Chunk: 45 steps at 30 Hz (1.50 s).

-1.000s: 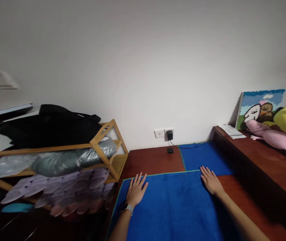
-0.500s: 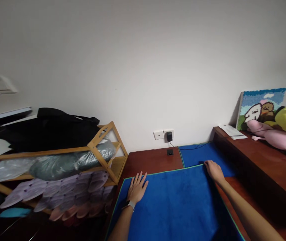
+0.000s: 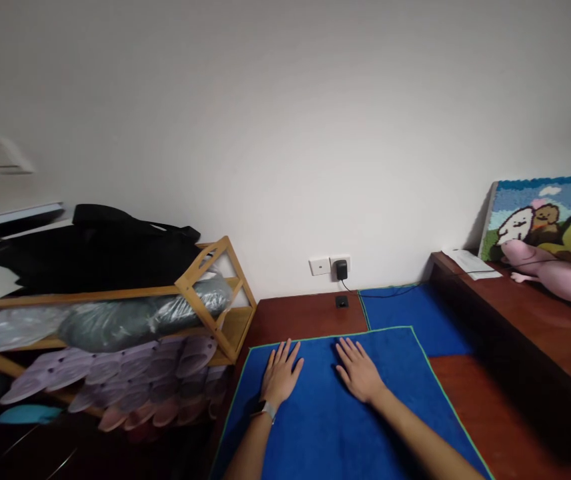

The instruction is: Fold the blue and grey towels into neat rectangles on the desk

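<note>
A blue cloth (image 3: 325, 413) with a light green edge lies spread over the reddish-brown wooden surface (image 3: 305, 315). Near its far edge, toward the left, my left hand (image 3: 281, 378) rests flat with fingers apart; a watch (image 3: 265, 409) is on that wrist. My right hand (image 3: 359, 373) also lies palm down on the cloth, right of the left hand, its fingers stretched out. Neither hand holds anything. The cloth's far right corner shows, flat. Behind it lies a second blue cloth (image 3: 410, 313), partly overlapped by the first.
At left stands a wooden rack (image 3: 218, 300) with a black bag (image 3: 110, 250), plastic-wrapped bundles and rows of slippers (image 3: 138, 363). A plugged-in black adapter (image 3: 341, 269) trails a cable. On the raised ledge (image 3: 530, 300) at right are a pink plush toy (image 3: 560, 277) and a picture (image 3: 530, 217).
My right hand has let go of the cloth's far right corner and moved left onto the cloth, fingers now stretched out. My left hand stays flat in nearly the same place.
</note>
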### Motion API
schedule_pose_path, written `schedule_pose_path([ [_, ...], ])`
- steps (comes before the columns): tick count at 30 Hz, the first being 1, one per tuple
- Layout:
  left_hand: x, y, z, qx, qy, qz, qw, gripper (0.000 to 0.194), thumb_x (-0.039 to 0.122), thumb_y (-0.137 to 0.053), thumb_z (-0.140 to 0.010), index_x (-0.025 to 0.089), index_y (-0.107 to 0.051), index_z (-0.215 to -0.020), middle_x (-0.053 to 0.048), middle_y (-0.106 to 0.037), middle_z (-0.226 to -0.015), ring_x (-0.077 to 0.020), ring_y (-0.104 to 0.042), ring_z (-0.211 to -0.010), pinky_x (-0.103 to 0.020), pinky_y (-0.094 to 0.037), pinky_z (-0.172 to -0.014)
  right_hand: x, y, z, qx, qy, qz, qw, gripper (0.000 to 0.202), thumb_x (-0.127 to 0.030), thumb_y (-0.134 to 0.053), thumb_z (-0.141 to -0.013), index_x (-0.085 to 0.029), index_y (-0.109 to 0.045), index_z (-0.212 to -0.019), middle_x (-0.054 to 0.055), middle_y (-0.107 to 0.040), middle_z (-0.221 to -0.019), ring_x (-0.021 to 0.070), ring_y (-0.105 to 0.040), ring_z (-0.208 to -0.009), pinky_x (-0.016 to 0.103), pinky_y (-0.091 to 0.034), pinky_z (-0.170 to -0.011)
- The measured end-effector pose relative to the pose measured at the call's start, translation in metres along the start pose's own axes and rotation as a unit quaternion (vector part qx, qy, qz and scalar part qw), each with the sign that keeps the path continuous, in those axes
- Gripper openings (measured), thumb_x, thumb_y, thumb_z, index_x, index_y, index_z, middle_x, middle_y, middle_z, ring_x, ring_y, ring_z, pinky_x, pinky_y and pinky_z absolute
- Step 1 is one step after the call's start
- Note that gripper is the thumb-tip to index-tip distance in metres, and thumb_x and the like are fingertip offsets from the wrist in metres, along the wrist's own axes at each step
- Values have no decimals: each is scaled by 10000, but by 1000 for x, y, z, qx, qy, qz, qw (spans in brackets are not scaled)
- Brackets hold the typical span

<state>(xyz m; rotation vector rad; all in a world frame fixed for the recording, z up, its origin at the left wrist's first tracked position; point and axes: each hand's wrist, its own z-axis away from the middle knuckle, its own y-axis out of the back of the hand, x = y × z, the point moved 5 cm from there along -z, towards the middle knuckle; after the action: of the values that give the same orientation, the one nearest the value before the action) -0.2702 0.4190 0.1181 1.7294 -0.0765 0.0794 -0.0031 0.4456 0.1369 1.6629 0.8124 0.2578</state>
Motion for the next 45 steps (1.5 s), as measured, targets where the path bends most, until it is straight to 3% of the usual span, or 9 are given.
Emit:
schedule_pose_path([
  [3, 0, -1, -1, -5, -6, 7, 1000, 578, 564, -320, -1047, 340, -357, -1579, -34, -322, -1674, -251, -288, -1543, -501, -241, -1249, -3, -20, -2, -65, -52, -2, 997, 689, -562, -229, -1048, -159, -301, -1602, 91, -285, -1662, 264, -228, -1552, 496, -185, -1269],
  [11, 8, 17, 0, 62, -10, 7, 998, 524, 435, -333, -1053, 245, -493, -1514, -80, -471, -1594, -250, -404, -1488, -480, -272, -1246, 98, 9, 47, -46, -170, 38, 984, 670, -549, -179, -1048, -203, -244, -1618, 44, -269, -1673, 227, -182, -1565, 473, -132, -1279],
  [15, 20, 25, 30, 77, 2, -6, 997, 527, 387, -280, -1062, 190, -558, -1464, -100, -543, -1536, -232, -435, -1469, -448, -282, -1250, 107, 10, 56, -55, -180, 40, 981, 661, -533, -189, -1043, -216, -222, -1622, 7, -246, -1682, 202, -153, -1570, 449, -99, -1284],
  [19, 16, 17, 81, 46, 17, -13, 999, 548, 533, -339, -1048, 333, -415, -1552, -28, -386, -1643, -261, -334, -1524, -512, -281, -1243, 106, 10, 52, -67, -184, 46, 980, 667, -518, -189, -1039, -196, -212, -1623, 6, -223, -1686, 196, -144, -1571, 437, -86, -1283],
  [23, 8, 12, 105, 15, 29, -10, 999, 565, 553, -325, -1049, 388, -298, -1589, 1, -311, -1674, -259, -288, -1542, -532, -258, -1249, 87, 10, 50, -68, -213, 68, 972, 673, -462, -220, -1034, -120, -228, -1614, 75, -218, -1682, 243, -145, -1572, 478, -70, -1281],
  [29, 12, 18, 100, 1, 31, -1, 1000, 567, 543, -313, -1053, 377, -287, -1595, -5, -296, -1681, -257, -252, -1555, -534, -229, -1259, -20, -17, 51, -59, -75, -7, 995, 710, -565, -139, -1044, -155, -192, -1622, 40, -179, -1685, 207, -145, -1571, 429, -117, -1288],
  [32, 12, 19, 100, -5, 33, 1, 999, 585, 565, -309, -1049, 366, -280, -1599, -19, -290, -1683, -262, -251, -1555, -537, -217, -1260, -35, -26, 57, -84, -79, -25, 993, 717, -585, -146, -1038, -171, -223, -1618, 43, -204, -1679, 218, -173, -1566, 447, -136, -1284],
  [41, 9, 12, 100, -2, 36, 6, 999, 599, 595, -308, -1040, 377, -276, -1596, -26, -286, -1686, -279, -251, -1555, -546, -206, -1256, 115, 14, 121, -39, -202, 77, 975, 671, -506, -209, -1010, -214, -314, -1605, 24, -243, -1678, 246, -184, -1564, 481, -148, -1273],
  [45, 8, 15, 98, -4, 38, 0, 999, 588, 575, -327, -1040, 369, -300, -1590, -32, -290, -1684, -278, -253, -1554, -548, -214, -1253, 134, 20, 133, -51, -216, 93, 971, 719, -531, -207, -1002, -163, -260, -1618, 33, -224, -1687, 243, -135, -1573, 454, -107, -1283],
])
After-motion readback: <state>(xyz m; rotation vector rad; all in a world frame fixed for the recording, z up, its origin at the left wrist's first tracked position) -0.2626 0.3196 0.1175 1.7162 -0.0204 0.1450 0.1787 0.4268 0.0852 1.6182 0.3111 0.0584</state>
